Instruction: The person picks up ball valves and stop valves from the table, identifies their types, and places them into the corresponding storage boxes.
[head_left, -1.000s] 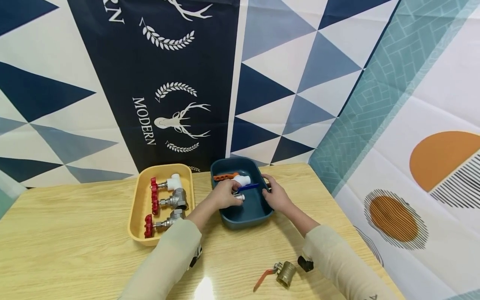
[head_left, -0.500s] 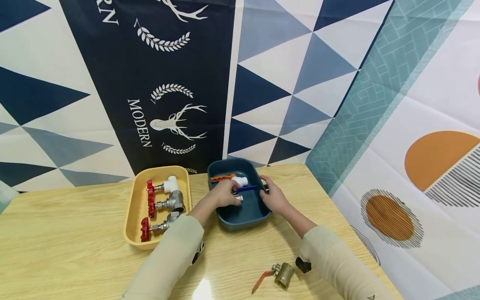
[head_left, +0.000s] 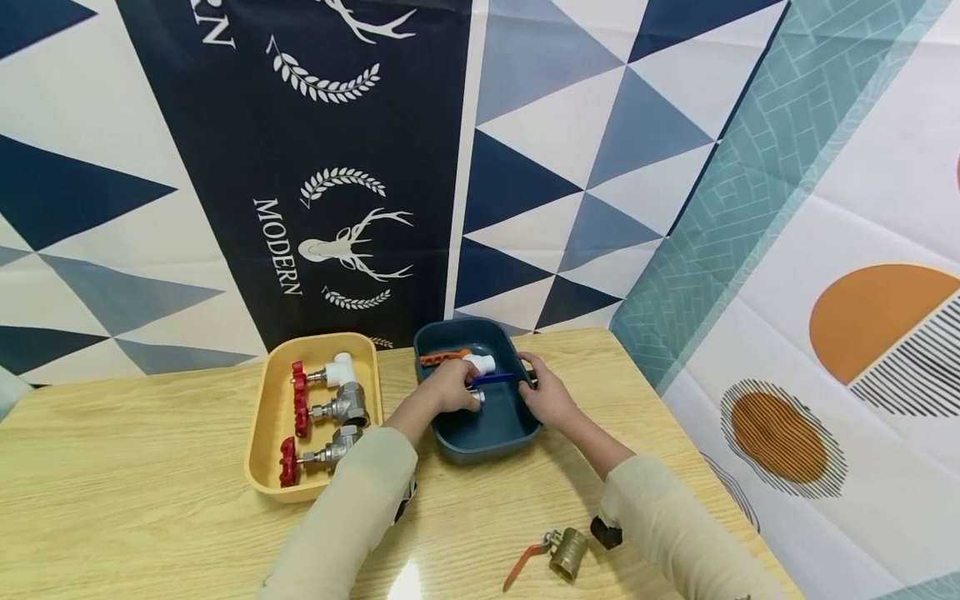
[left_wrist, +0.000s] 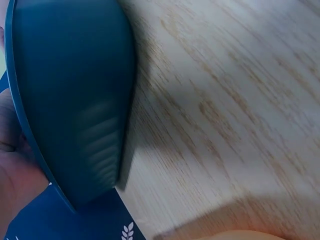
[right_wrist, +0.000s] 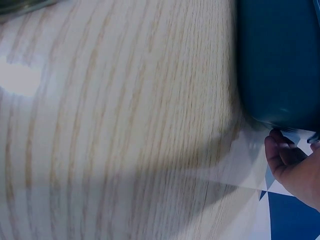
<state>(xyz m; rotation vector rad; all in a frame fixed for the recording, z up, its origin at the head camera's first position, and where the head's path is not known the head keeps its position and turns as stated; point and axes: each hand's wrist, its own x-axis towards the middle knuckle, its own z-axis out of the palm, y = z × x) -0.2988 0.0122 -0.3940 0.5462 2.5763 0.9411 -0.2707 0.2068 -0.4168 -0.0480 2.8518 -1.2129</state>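
Observation:
My left hand (head_left: 448,390) reaches over the near-left side of the dark blue tray (head_left: 472,454) and pinches a small metal ball valve (head_left: 478,397) with a blue lever. The fingers cover much of the valve's body. A white plastic valve (head_left: 482,363) with an orange handle lies just beyond it in the tray. On the tray's right rim, my right hand (head_left: 549,392) grips the edge, thumb on the inner side. In the right wrist view its curled fingers show past the tray's end. The tray wall (left_wrist: 70,100) hides most of the left hand in the left wrist view.
A yellow tray (head_left: 258,454) to the left holds several red-handled valves (head_left: 347,407). Near the front of the wooden table (head_left: 150,500) lies a brass ball valve (head_left: 570,554) with a red lever. Patterned cloth (head_left: 360,125) hangs behind the table.
The head view has shifted slightly. Both hands stay at the blue tray with the same holds, and the blue lever has turned a little, now lying nearly level.

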